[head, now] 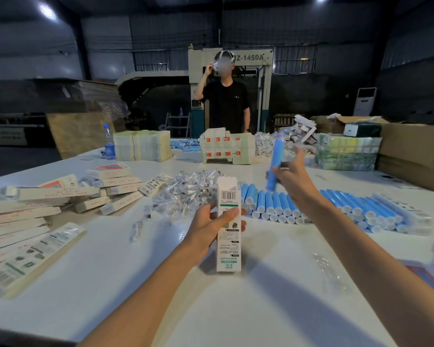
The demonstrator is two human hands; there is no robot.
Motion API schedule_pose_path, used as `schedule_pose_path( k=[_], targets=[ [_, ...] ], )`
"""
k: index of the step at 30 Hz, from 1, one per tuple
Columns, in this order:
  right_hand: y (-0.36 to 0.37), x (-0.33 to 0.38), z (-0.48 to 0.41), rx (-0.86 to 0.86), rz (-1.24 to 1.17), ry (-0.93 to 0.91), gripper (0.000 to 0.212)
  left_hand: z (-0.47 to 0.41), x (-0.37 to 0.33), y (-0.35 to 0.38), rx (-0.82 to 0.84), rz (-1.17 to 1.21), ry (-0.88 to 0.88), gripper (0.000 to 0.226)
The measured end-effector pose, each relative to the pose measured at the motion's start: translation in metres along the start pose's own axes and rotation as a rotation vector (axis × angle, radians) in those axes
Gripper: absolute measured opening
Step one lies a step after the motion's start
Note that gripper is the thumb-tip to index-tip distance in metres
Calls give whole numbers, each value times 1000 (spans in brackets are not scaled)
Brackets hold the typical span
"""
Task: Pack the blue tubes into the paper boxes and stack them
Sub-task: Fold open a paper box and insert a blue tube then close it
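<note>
My left hand [212, 225] grips a white paper box [228, 246] upright above the table's middle, its top flap open. To its upper right, my right hand [295, 177] holds one blue tube [276, 162] lifted and nearly upright, a little blurred. Beneath that hand, a row of many blue tubes [336, 209] with white caps lies side by side on the white table [211, 309]. Several closed boxes [105, 194] are piled loosely at the left.
A heap of small clear packets [186, 194] lies behind the box. Flat box blanks [28, 256] spread at the near left. Bundled blanks [142, 145], a water bottle [109, 141], wrapped packs [346, 152] and a cardboard carton [414, 156] line the far edge. A person [226, 96] stands opposite.
</note>
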State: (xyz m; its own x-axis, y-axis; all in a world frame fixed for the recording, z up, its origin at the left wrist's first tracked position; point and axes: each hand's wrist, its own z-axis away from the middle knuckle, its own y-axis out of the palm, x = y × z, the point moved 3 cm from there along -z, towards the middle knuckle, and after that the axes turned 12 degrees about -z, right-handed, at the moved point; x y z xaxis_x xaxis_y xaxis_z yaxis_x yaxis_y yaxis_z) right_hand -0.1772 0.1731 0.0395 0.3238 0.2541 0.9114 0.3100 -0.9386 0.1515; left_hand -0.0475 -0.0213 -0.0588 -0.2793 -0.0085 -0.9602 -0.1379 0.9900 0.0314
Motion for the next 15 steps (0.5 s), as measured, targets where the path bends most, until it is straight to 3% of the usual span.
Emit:
schedule_pose_path(
  k=[2,6,15],
  targets=[
    [23,18,10,90,-220,-86,95,2,-1,0,-11,-12,-7,53],
    [56,34,18,161,-257,-135,102,6,-3,1,-10,-5,8,50],
    [63,25,19,359,254,-67,92,9,-6,5,-5,-112,32,47]
  ],
)
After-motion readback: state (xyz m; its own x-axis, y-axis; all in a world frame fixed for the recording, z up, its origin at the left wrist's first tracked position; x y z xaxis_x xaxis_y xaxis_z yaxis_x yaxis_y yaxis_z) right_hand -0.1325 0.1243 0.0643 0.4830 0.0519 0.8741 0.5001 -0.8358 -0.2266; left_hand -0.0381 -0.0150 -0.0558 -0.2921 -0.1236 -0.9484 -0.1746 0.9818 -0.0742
